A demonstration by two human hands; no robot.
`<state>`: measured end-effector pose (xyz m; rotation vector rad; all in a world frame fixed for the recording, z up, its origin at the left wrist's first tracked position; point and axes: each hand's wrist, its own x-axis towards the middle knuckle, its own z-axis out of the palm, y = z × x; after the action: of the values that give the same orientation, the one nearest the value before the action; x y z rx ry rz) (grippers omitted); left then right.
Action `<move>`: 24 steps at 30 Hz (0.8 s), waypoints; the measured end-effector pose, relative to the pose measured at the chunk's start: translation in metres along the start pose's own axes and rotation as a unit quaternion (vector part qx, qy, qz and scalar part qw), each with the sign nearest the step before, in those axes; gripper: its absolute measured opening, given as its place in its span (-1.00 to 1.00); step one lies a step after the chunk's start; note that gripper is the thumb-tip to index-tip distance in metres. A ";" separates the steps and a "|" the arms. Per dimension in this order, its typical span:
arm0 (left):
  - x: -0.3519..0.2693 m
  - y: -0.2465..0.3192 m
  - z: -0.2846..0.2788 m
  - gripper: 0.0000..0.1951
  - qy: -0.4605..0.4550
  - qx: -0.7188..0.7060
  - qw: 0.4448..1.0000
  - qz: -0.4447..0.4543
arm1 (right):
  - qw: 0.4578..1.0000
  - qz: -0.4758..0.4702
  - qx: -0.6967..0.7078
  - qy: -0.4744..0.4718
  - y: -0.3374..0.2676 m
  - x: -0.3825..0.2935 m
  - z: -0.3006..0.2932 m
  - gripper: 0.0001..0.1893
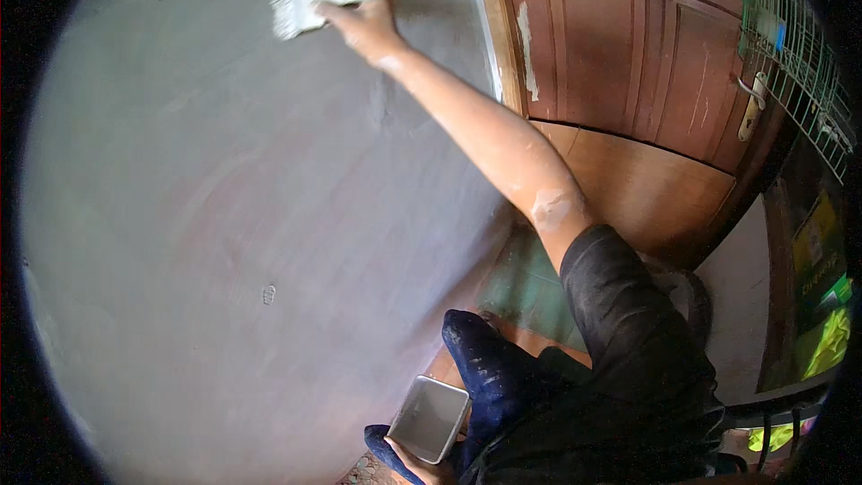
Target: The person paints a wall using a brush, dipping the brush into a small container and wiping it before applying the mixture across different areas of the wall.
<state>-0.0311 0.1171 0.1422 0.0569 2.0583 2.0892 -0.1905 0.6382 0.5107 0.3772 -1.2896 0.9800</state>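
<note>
A wide paintbrush point(303, 8) with a pale handle is gripped in my right hand point(363, 27), its white-coated bristles pointing left. It is up against, or just in front of, the grey plastered wall point(256, 188); I cannot tell if the bristles touch. White smears mark the wrist and elbow of that arm. Low in the view, my left hand point(421, 468) holds a rectangular container point(431, 417) by its near edge, beside my knee. Inside it is a greyish surface, perhaps liquid.
A brown panelled door point(599, 47) with a metal handle point(754, 101) stands right of the wall, beyond a wooden frame point(508, 34). A green wire cage point(794, 34) hangs at upper right. Green floor tiles point(532, 283) lie below the door. Black metal bars point(774, 417) are at lower right.
</note>
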 end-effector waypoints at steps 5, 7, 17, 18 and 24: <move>-0.008 0.026 0.018 -0.44 0.016 0.077 0.994 0.072 | 0.997 0.052 -0.044 0.027 0.043 0.022 -0.085 -0.67; -0.012 0.047 0.031 -0.44 0.034 0.063 0.997 0.038 | 0.995 0.071 -0.051 0.042 0.059 0.025 -0.116 -0.64; 0.024 -0.080 -0.016 -0.27 -0.072 0.159 0.954 0.242 | 0.952 0.238 -0.066 0.179 0.132 -0.042 -0.267 -0.53; 0.029 -0.064 0.014 -0.39 -0.063 0.069 0.981 0.173 | 0.923 0.212 -0.225 0.230 0.127 -0.027 -0.312 -0.49; 0.025 -0.020 0.020 -0.41 0.013 0.002 1.000 0.019 | 0.876 0.260 -0.325 0.245 0.064 -0.089 -0.187 -0.72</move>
<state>-0.0492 0.1414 0.1195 0.0694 2.0923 2.1199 -0.1200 0.7749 0.3581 -0.7375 -1.1752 0.9270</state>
